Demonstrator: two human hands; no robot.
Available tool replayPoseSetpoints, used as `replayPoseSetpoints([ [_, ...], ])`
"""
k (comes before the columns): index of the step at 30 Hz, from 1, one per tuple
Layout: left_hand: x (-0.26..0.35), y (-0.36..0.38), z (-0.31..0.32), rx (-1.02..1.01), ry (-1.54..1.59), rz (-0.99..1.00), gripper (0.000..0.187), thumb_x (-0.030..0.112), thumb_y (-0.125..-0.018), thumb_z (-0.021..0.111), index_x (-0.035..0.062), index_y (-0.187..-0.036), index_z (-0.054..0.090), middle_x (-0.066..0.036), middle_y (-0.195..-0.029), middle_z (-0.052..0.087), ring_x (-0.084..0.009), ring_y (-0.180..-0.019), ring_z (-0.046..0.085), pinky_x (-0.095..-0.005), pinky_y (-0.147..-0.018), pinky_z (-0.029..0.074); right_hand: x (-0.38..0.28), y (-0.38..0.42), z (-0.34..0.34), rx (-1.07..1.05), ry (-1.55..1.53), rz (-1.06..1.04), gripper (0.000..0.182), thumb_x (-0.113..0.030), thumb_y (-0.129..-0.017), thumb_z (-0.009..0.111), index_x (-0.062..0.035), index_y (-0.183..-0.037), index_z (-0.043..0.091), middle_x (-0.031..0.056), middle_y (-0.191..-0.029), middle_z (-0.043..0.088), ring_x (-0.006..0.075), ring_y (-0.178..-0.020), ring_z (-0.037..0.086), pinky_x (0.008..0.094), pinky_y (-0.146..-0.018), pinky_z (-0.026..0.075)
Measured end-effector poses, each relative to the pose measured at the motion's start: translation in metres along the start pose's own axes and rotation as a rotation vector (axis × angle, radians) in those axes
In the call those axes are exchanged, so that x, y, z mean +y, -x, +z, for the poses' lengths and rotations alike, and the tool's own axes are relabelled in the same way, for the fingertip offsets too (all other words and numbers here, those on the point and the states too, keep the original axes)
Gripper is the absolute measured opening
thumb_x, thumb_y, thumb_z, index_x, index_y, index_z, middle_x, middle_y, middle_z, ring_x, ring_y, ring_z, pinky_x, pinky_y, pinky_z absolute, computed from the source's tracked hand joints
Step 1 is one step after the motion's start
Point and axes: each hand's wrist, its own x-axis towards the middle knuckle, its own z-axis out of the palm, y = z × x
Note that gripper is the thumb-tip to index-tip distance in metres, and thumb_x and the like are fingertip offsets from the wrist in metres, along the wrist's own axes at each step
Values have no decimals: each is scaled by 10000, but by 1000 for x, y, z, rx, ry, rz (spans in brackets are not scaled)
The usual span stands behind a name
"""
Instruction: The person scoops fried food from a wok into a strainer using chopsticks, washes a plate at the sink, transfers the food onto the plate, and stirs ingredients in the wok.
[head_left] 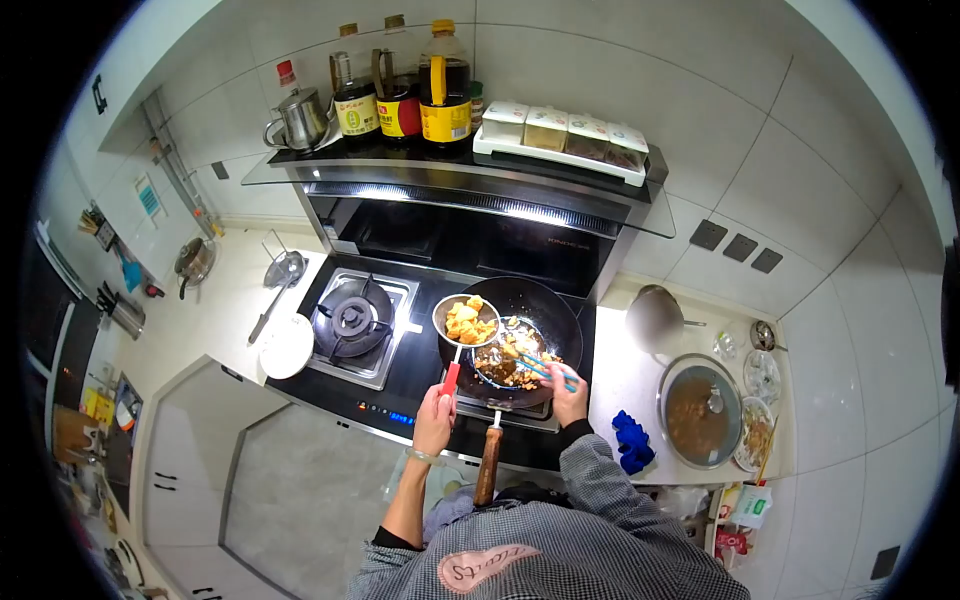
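My left hand (434,420) is closed around the red handle of a strainer (451,378). Golden fried pieces (468,322) are heaped in the strainer's bowl, which is over the left side of a black wok (560,310). In my right hand (567,390) are blue chopsticks (548,371), their tips down among the food in the wok. Oil and small browned pieces (516,374) lie in the wok's bottom. The wok sits on the right burner, its wooden handle (488,465) pointing toward my body.
Left of the wok is a gas burner (352,315), with a white plate (287,347) and a ladle (268,316) beyond it. Sauce bottles (445,90) and a seasoning box (560,140) stand on the shelf behind. To the right are a blue cloth (632,442) and a glass-lidded pan (700,410).
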Motion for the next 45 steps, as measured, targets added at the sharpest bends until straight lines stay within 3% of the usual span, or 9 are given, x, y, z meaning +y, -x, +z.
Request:
replayPoseSetpoints([
  [7, -23, 13, 9, -12, -62, -38, 184, 142, -957, 386, 18, -1044, 489, 19, -703, 471, -37, -560, 421, -189, -490, 365, -58, 12, -27, 131, -113, -29, 322, -225, -957, 491, 68, -1052, 586, 156, -941, 648, 208, -824, 666, 270, -725, 547],
  [13, -32, 20, 26, -84, 60, -84, 191, 186, -966, 410, 33, -1051, 486, 11, -747, 480, -30, -588, 410, -161, -502, 353, -83, 25, 2, -190, 28, -141, 281, -203, -959, 488, 52, -1037, 575, 129, -929, 636, 201, -855, 654, 265, -768, 527],
  [17, -29, 15, 23, -67, 86, -105, 180, 150, -957, 392, 31, -1049, 489, 20, -718, 471, -28, -552, 409, -172, -481, 359, -88, 20, -10, -85, -65, -59, 273, -208, -962, 475, 38, -1013, 583, 114, -899, 631, 187, -806, 660, 259, -723, 527],
  [24, -23, 15, 11, -27, 52, -33, 182, 137, -965, 381, 27, -1064, 485, 20, -724, 467, -27, -559, 407, -170, -487, 357, 8, -30, -20, -36, 99, 35, 204, -149, -938, 499, 11, -1019, 594, 97, -925, 637, 156, -715, 658, 225, -619, 533],
  [29, -23, 28, 7, -13, 30, -32, 191, 145, -967, 381, 20, -1070, 483, 20, -724, 465, -32, -566, 408, -175, -498, 361, 18, -33, -17, 45, 146, 23, 228, -162, -939, 501, 30, -970, 621, 106, -854, 659, 178, -751, 670, 244, -662, 549],
  [35, -37, 46, 10, -23, 37, -79, 216, 184, -970, 401, 38, -1114, 468, 24, -735, 459, -25, -557, 383, -166, -473, 327, -23, -17, -27, 77, -44, 43, 260, -183, -951, 495, 49, -1007, 600, 120, -901, 650, 169, -765, 662, 246, -674, 544],
  [39, -43, 54, 16, -34, 83, -112, 218, 181, -973, 397, 37, -1123, 462, 27, -727, 450, -22, -537, 374, -164, -453, 312, -64, 1, -22, -136, -142, 94, 250, -170, -954, 486, 52, -1003, 591, 125, -936, 639, 177, -766, 663, 242, -661, 544],
  [43, -52, 60, 17, -29, 94, -69, 231, 188, -975, 398, 33, -1135, 459, 26, -729, 447, -22, -538, 371, -162, -454, 307, -54, 1, -38, -97, -16, 92, 214, -156, -944, 489, 32, -956, 591, 104, -913, 623, 163, -737, 663, 239, -618, 535],
  [45, -51, 61, 18, -27, 103, -67, 236, 190, -975, 399, 32, -1139, 458, 25, -729, 446, -22, -537, 370, -163, -453, 306, -35, 5, -43, -109, 274, 122, 194, -157, -933, 503, 13, -938, 598, 88, -894, 609, 159, -716, 661, 247, -608, 526],
])
